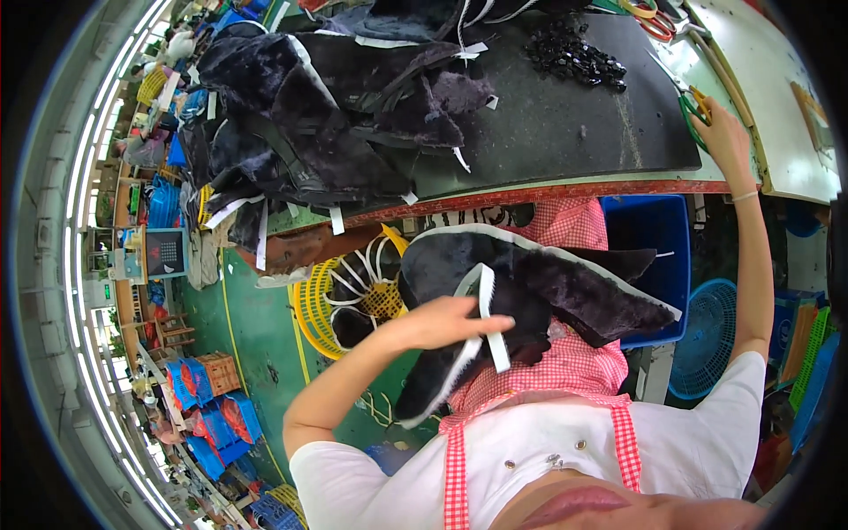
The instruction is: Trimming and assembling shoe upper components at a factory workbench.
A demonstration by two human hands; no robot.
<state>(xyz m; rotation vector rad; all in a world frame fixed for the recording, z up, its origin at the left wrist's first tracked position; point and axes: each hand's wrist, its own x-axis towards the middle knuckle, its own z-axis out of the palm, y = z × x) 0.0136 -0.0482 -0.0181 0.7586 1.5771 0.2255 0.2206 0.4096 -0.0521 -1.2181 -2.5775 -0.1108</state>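
Observation:
A black plush fabric piece (583,291) with a white edging strip lies across my lap. My left hand (446,323) is closed on its white strip (487,287), one length looping above the fingers and a loose end hanging below. Far out to the right, my right hand (726,137) reaches to the tabletop and has its fingers around green-handled scissors (691,120). The blades point away from me, toward the far side. A small orange-yellow part (700,99) shows at my fingertips; its kind is unclear.
Dark plush pieces (291,106) are heaped on the black table mat (530,132), with a pile of small shiny black parts (579,57) behind. Red-handled scissors (655,25) lie at the far right. Below the edge stand a yellow basket (311,296) and a blue bin (676,256).

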